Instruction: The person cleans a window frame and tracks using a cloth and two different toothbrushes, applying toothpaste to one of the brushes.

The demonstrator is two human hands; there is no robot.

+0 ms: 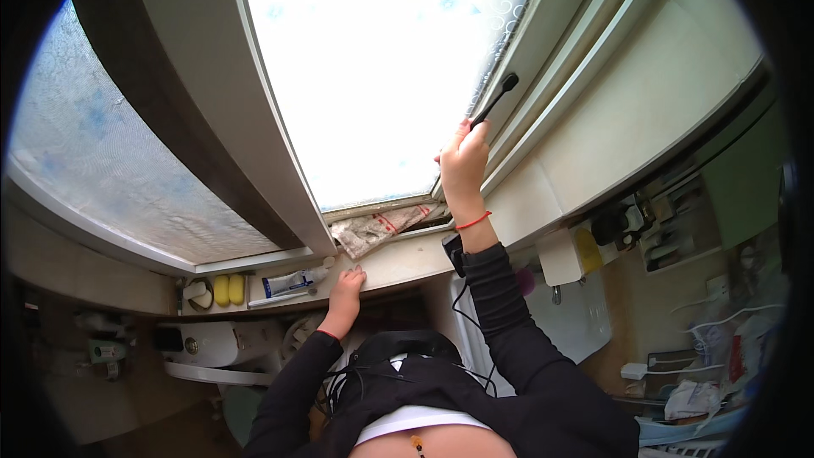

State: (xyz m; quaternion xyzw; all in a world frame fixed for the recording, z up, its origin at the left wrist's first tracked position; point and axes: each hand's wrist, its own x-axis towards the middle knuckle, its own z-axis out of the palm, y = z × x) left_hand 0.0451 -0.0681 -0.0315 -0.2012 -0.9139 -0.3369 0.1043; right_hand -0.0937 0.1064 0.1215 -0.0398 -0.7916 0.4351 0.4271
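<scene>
My right hand [464, 156] is raised at the right side of the window and grips the handle of a black toothbrush [493, 102]. The brush head lies against or just in front of the white window frame [540, 51]; I cannot tell whether it touches. Below it, a white cloth with red marks [381, 229] is bunched along the bottom of the frame. My left hand [346, 296] rests on the edge of the windowsill [407, 261] and holds nothing. Bright light fills the patterned glass pane [362, 89].
On the sill to the left lie a toothpaste-like tube [286, 283], a thin white stick-like item [273, 301] and yellow soap-like pieces [229, 290]. Below left stands a white toilet [216, 343]. To the right are a white washbasin [572, 318] and a cluttered shelf [680, 229].
</scene>
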